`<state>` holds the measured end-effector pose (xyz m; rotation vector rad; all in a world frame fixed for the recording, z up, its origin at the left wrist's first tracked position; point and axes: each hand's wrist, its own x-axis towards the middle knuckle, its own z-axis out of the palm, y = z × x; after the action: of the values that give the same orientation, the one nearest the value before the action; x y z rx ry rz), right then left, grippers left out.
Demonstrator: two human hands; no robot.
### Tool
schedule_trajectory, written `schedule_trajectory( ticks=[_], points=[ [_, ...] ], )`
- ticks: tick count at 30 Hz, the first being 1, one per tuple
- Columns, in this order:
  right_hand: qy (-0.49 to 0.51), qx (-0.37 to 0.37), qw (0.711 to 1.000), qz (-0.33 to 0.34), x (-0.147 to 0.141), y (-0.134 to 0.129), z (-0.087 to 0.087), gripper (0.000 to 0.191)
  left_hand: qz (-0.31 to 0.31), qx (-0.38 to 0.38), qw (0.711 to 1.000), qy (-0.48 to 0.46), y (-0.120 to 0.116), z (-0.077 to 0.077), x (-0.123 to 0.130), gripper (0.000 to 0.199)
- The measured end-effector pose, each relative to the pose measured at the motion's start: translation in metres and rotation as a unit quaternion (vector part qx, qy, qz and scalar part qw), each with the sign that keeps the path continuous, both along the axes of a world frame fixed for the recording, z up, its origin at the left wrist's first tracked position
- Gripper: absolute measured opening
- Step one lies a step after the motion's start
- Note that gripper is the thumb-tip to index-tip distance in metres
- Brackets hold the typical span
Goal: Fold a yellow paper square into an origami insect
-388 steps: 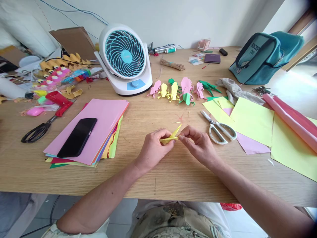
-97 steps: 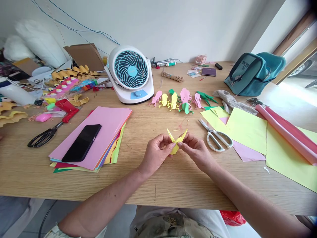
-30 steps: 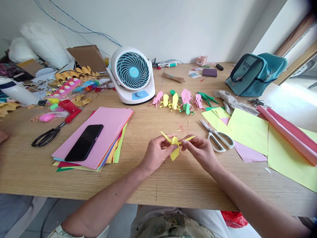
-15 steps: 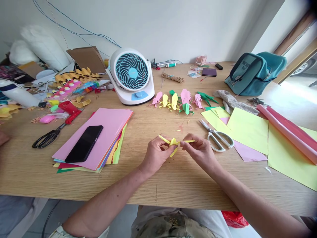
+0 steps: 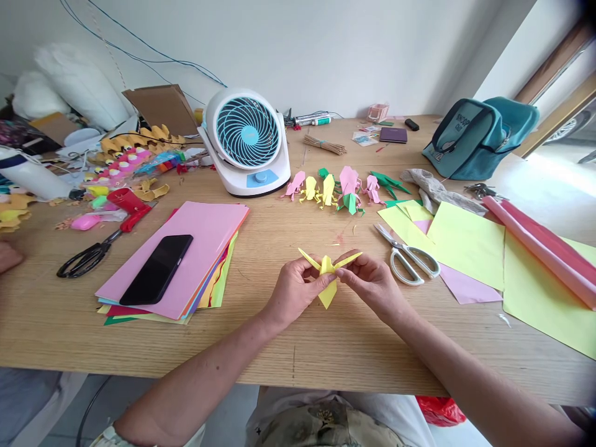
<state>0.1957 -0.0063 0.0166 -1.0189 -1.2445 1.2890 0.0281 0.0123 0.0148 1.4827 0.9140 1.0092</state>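
Note:
Between both hands, just above the table, is a yellow origami figure (image 5: 328, 294) with two thin points spread up and outward and a wider point hanging down. My left hand (image 5: 294, 290) pinches its left side between thumb and fingers. On the other side, my right hand (image 5: 371, 282) is closed on the base of the right point. Scissors with white handles (image 5: 408, 257) lie just right of my right hand. Behind the hands stands a row of finished-looking folded paper figures in pink (image 5: 348, 180), yellow (image 5: 328, 189) and green (image 5: 350, 202).
On the left, a black phone (image 5: 157, 269) rests on a stack of coloured paper (image 5: 209, 223), beside black-handled scissors (image 5: 86, 259). A fan (image 5: 246, 139) stands behind. Yellow sheets (image 5: 465, 242), paper rolls (image 5: 540, 251) and a teal bag (image 5: 479, 139) are right. Another person's hand (image 5: 8, 257) shows far left.
The yellow figure's lower point now hangs more fully in view, facing me. Its right point has swung from nearly level to slanting upward, with my right hand shifted slightly left.

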Motion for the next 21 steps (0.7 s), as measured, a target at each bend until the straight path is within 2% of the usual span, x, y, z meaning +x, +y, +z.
schedule_trajectory(
  ticks=[7,11,18,21],
  points=[
    [-0.005,-0.015,1.0,-0.019,-0.0026,-0.0028,0.001,0.031,0.016,0.036,0.999,0.014,-0.0021,-0.0023,0.0018,0.017],
    [-0.016,-0.016,0.999,-0.034,-0.0028,-0.0029,-0.0006,0.033,0.034,0.028,0.999,0.014,-0.0026,-0.0024,0.0042,0.021],
    [-0.014,-0.005,1.0,-0.01,-0.003,-0.0004,0.0033,0.037,0.042,0.015,0.999,0.02,-0.0011,-0.001,0.0028,0.022],
    [-0.03,0.011,0.999,-0.021,-0.0036,-0.0009,0.0028,0.037,0.034,-0.002,0.999,0.01,0.0001,-0.0012,0.0021,0.024]
  ],
)
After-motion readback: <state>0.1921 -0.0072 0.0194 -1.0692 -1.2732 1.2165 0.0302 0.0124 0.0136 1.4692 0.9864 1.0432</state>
